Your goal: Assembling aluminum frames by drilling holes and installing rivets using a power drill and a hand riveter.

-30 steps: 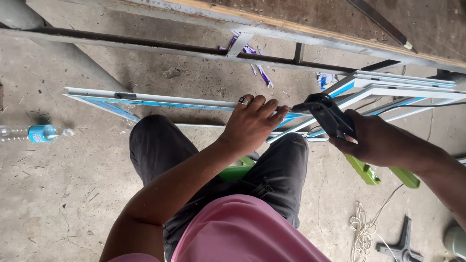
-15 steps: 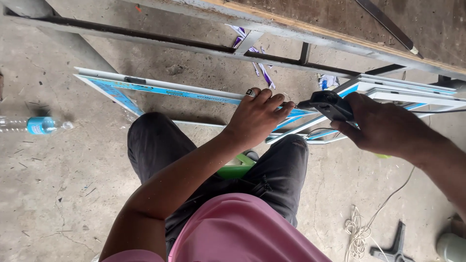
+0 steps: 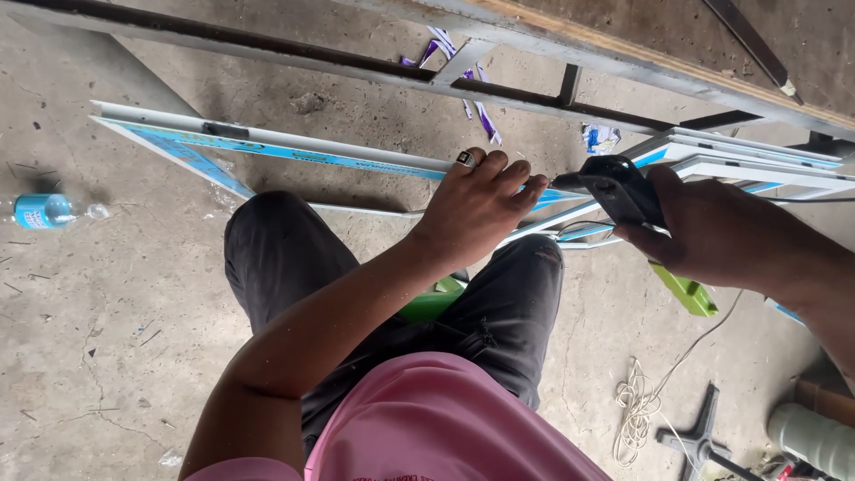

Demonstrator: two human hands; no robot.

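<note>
Curled down over the long white window-frame profile with blue protective film (image 3: 294, 151), the left hand (image 3: 476, 209) presses on it with its fingers (image 3: 517, 174) bent and close together, a ring on one of them; the fingertips rest on the profile's upper edge rather than wrapping fully round it. Right beside it, the right hand (image 3: 721, 236) is closed tight around a black hand tool (image 3: 614, 189), whose nose points leftward toward the left fingertips and sits just at the profile where several white bars meet. That profile lies nearly level across the view, its long axis running from the upper left, where its end reaches out over the concrete floor (image 3: 107, 338), to the right, where it joins a stack of similar white and blue bars (image 3: 757, 160) near the edge of a grey metal bench frame (image 3: 374, 67). It crosses above the person's knees in dark trousers (image 3: 294, 258). A bright green object (image 3: 686, 292) shows below the right hand, though what it is cannot be told. On the floor to the far left lies a clear plastic bottle with a blue label (image 3: 44, 211), well apart from the hands, and a tangle of pale cord (image 3: 637, 410) lies at the lower right.
</note>
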